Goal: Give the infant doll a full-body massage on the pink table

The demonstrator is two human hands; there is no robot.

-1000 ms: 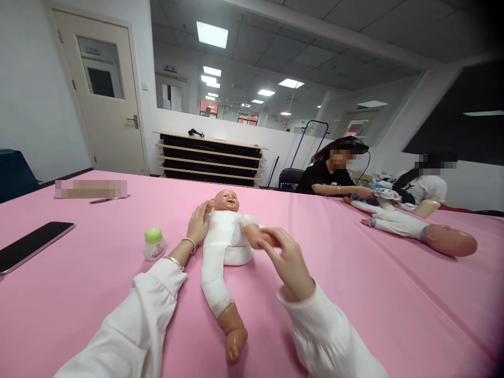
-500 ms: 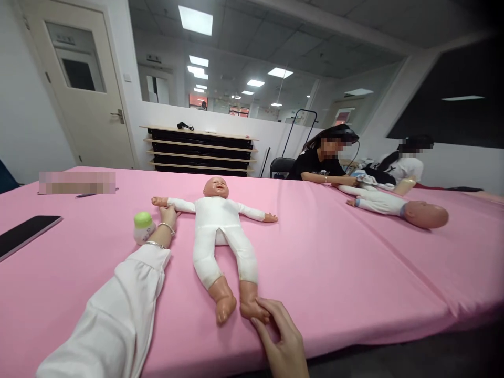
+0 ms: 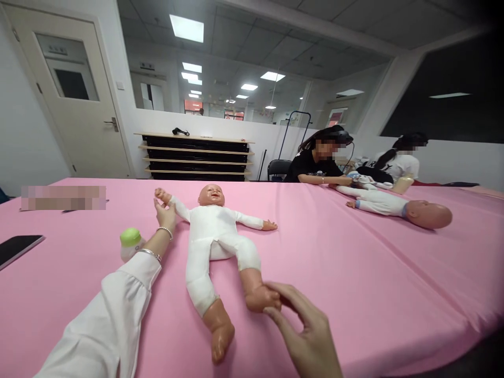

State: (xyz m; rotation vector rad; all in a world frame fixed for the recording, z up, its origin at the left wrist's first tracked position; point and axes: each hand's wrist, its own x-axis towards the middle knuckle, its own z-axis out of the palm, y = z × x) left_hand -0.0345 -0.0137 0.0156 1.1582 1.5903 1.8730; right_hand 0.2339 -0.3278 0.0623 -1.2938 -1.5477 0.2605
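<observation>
A baby doll with a white cloth body lies on its back, head away from me and feet toward me. My left hand, below a white sleeve and bracelets, is closed at the doll's forearm on the left, which is lifted; part of that grip is hidden. My right hand pinches the toes of the doll's foot on the right between thumb and fingers, and that leg is bent and raised. The other foot rests near the front. A small bottle with a green cap stands beside my left wrist.
Pink cloth covers the table. A phone and a blurred-out item lie at the left. At the right, a second doll lies near a person in black; another person in white sits beyond.
My left hand has raised the doll's forearm on the left. My right hand has lifted the doll's foot and moved it up and right, bending the leg. The view has shifted slightly.
</observation>
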